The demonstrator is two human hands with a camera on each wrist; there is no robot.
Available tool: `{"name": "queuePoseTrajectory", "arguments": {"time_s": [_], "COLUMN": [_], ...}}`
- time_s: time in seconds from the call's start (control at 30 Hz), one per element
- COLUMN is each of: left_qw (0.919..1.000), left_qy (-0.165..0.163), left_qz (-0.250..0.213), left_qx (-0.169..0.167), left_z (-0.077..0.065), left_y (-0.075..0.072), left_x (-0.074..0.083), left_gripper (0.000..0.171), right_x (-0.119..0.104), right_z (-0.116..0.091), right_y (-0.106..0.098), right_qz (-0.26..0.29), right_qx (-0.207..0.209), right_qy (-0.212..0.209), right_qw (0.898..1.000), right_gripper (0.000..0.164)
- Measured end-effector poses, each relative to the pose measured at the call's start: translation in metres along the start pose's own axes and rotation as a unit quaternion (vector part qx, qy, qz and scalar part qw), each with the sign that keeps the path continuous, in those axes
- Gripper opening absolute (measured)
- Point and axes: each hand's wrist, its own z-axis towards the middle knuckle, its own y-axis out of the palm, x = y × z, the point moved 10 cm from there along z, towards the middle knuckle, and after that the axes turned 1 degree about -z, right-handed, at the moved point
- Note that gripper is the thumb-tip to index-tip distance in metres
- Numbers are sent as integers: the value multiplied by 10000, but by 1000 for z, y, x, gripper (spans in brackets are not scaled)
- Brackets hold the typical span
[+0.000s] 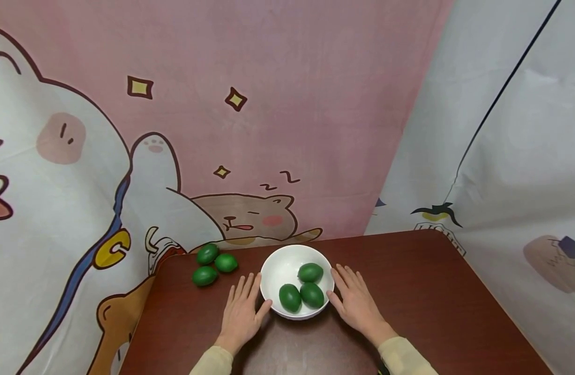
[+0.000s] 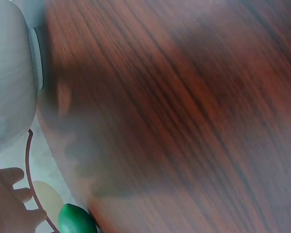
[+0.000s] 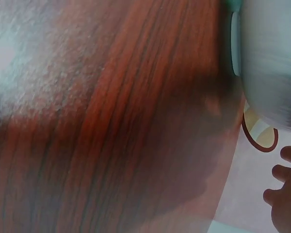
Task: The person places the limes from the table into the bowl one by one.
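A white bowl (image 1: 279,270) stands on the table, holding three green limes, one lime (image 1: 310,272) behind the other two. My left hand (image 1: 242,310) is at the bowl's left side, fingers straight and spread, its thumb right at the rim. On the opposite side, my right hand (image 1: 358,303) has its straight fingers and thumb along the bowl's edge. The left wrist view catches the bowl's outer wall (image 2: 12,73) and part of the left fingers. From the right wrist, the bowl's wall (image 3: 271,63) appears beside several right fingertips (image 3: 281,173).
Three more limes, among them a front lime (image 1: 204,276), lie grouped at the table's back left. The dark red-brown wooden table (image 1: 423,291) ends just behind the bowl. Beyond it hangs a pink and white cloth (image 1: 315,104) with cartoon animals.
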Motion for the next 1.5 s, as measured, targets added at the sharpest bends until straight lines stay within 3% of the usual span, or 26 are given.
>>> {"name": "queuePoseTrajectory", "arguments": {"time_s": [0.23, 0.97, 1.5], "left_qw": [10000, 9998, 9981], "left_qy": [27, -21, -124], "left_qz": [-23, -207, -105], "left_qx": [71, 39, 602], "left_z": [0, -1, -19], "left_y": [-1, -5, -23], "left_x": [1, 0, -28], "left_gripper": [76, 74, 70], "right_x": [2, 3, 3], "right_z": [-2, -3, -2], "right_y": [1, 0, -1], "right_qz": [-301, -482, -539], "right_qx": [-126, -370, -537], "right_qy": [60, 61, 189], "right_qw": [9994, 9981, 9969], "right_gripper": [63, 63, 64]}}
